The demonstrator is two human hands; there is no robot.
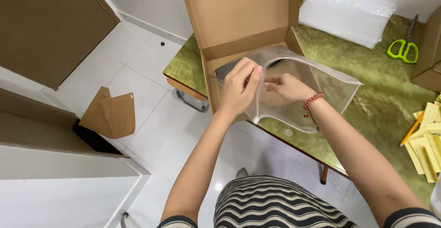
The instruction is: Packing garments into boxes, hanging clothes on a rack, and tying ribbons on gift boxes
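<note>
— Clear plastic zip bag [312, 90]: where?
— Pinched at its top edge by left hand [239, 88] and right hand [289, 88], over the open brown cardboard box [239, 12].
— Room?
— Bare green worktop [386, 94] right of the right hand.

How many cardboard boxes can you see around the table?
3. An open box sits on the green table under both hands, part of another shows at the right edge, and one stands on the floor, upper left. More may lie out of frame.
</note>
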